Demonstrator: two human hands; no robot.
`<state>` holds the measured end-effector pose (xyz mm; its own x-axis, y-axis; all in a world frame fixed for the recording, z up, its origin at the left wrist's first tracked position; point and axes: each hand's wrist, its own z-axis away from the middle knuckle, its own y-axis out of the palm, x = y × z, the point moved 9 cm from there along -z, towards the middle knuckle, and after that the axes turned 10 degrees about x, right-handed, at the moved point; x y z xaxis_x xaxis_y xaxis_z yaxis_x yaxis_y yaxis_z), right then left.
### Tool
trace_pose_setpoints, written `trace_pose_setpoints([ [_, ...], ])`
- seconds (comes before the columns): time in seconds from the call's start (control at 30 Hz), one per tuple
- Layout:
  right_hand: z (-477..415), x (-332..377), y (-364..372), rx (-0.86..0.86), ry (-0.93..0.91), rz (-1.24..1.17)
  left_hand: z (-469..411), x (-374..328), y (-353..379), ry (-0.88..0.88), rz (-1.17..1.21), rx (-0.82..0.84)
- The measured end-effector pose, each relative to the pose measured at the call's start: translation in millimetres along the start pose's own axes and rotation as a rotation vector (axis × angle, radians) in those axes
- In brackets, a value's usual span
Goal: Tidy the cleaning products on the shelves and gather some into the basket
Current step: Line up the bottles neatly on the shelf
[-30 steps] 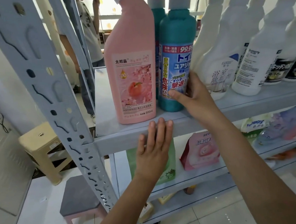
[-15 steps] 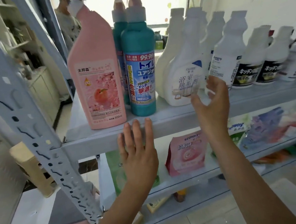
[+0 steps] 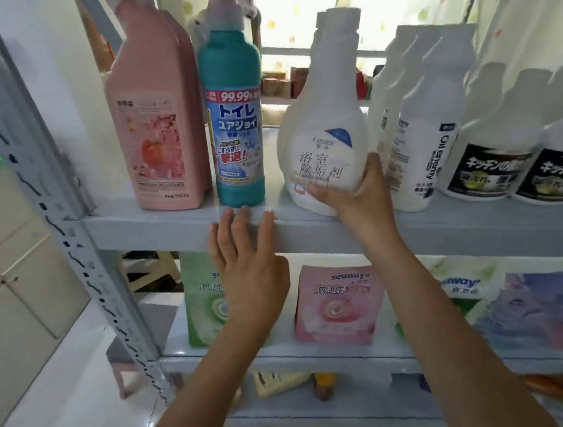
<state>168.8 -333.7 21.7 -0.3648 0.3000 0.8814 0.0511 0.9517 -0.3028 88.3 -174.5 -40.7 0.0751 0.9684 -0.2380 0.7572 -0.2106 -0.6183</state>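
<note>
Grey steel of a rack [image 3: 48,201] fills the head view, with a cabinet [image 3: 14,273] at 9 o'clock and a bright window [image 3: 374,8] at 12. On the upper shelf [image 3: 464,230] a pink bottle [image 3: 159,139] and a teal bottle [image 3: 234,125] stand upright side by side at 11 o'clock. A row of white bottles [image 3: 412,125] and black-label bottles [image 3: 495,158] crowds the shelf from 1 to 3 o'clock. Between the two groups, just right of centre, the right hand [image 3: 357,192] grips a white bottle [image 3: 324,133] low on its body, thumb across the foot of the label and fingers curled round its 3 o'clock side. That bottle leans a little, cap toward 1 o'clock, with its base at the shelf's front lip; whether it is lifted clear I cannot tell. The left hand [image 3: 247,261] holds nothing: its fingers are straight and slightly spread, tips resting on the shelf's front edge just below the teal bottle. On the shelf below, a green pouch [image 3: 199,307] and a pink pouch [image 3: 334,311] stand at 6 to 7 o'clock. No basket shows. The step in hand looks like straightening or pulling out this one bottle. Next it probably needs either a set-down upright in the gap beside the teal bottle, or a clean lift outward past the lip. Either way the neck should stay off the row close at its 3 o'clock.
</note>
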Motion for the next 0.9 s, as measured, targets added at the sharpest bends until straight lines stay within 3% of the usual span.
trace_pose_setpoints([
  [0.17, 15, 5, -8, 0.076, -0.013, -0.184, -6, 7, -11, -0.098, 0.283, 0.194],
  [0.33, 78, 10, -3, 0.362, -0.009, -0.403, -9, -23, -41, -0.181, 1.301, 0.490],
  [0.4, 113, -6, 4, 0.494, 0.045, -0.446, 3, -41, -41, -0.180, 1.542, 0.658],
  [0.57, 196, -82, 33, 0.708, 0.314, -0.396, 55, -59, 2, -0.279, 1.825, 1.063],
  [0.67, 226, -131, 43, 0.713, 0.479, -0.404, 93, -48, 43, -0.514, 1.846, 1.062],
  [0.73, 241, -148, 53, 0.738, 0.550, -0.451, 114, -45, 59, -0.561, 1.887, 1.077],
  [0.8, 254, -158, 63, 0.771, 0.627, -0.581, 128, -46, 70, -0.597, 1.996, 1.118],
  [0.9, 269, -163, 75, 0.793, 0.743, -0.755, 144, -40, 85, -0.845, 2.116, 1.075],
])
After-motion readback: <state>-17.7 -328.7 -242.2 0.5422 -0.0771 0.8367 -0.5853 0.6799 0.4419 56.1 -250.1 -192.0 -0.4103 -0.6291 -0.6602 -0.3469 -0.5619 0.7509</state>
